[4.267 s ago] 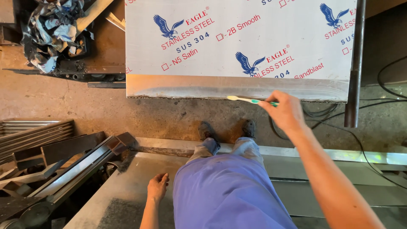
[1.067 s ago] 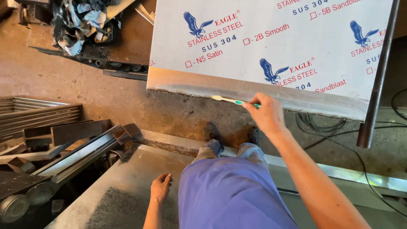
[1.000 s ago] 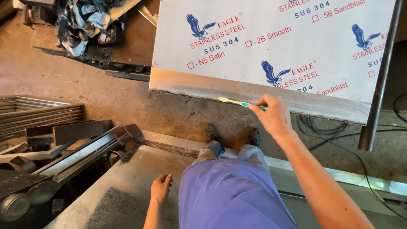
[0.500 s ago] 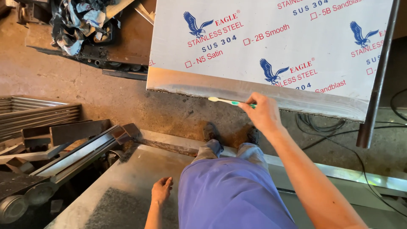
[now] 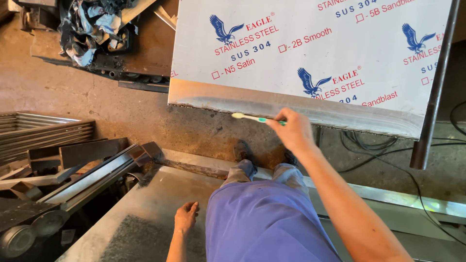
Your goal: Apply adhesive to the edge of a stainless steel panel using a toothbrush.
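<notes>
Workshop interior, seen from above. Floor [image 5: 121, 109]: bare concrete, brown, stained and dusty, across the middle of the frame. Upper left: heap of crumpled plastic wrapping [image 5: 94, 26] and metal offcuts. Left edge: stacked metal profiles [image 5: 43, 133] and angled steel bars [image 5: 92, 174], dark and worn. Lower centre: dull grey metal sheet [image 5: 141, 218] lying flat. Right side: dark upright steel pipe [image 5: 432, 97]; black cables [image 5: 369, 145] trailing on the floor beneath. Light: warm, even.

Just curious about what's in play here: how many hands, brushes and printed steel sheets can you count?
Hands: 2, the right hand and the left hand
Toothbrush: 1
Film-covered steel sheet: 1
Total: 4
</notes>
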